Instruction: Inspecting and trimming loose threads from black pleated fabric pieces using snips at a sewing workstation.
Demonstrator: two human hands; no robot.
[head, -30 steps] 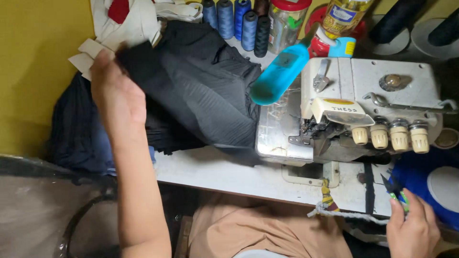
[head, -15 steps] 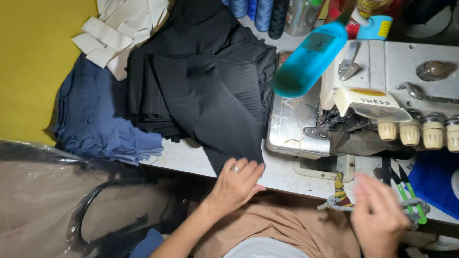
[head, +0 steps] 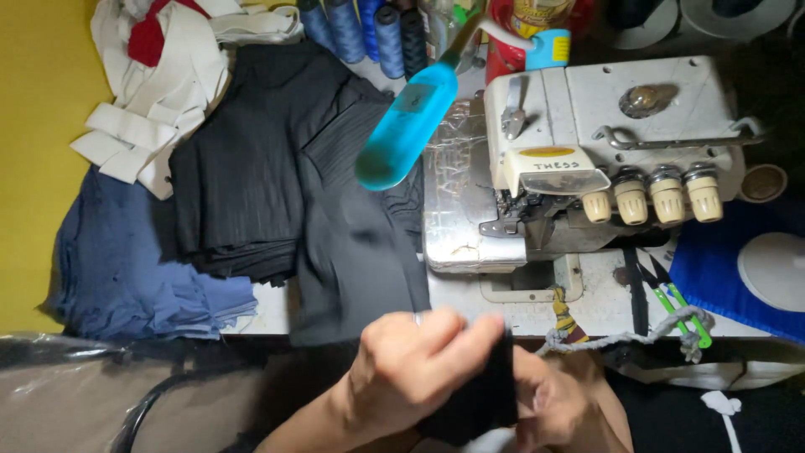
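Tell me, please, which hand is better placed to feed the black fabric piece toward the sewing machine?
Probably the right hand: it lies directly below the sewing machine, while the left hand grips the black fabric piece further left.

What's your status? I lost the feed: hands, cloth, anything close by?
Left hand and right hand both grip a black cloth piece. Held low, in front of the sewing machine. Black fabric stack lies left of it.

Bare forearms, no sleeves; a ring [head: 417,318] on the left hand [head: 419,361]; tan trousers [head: 616,403].
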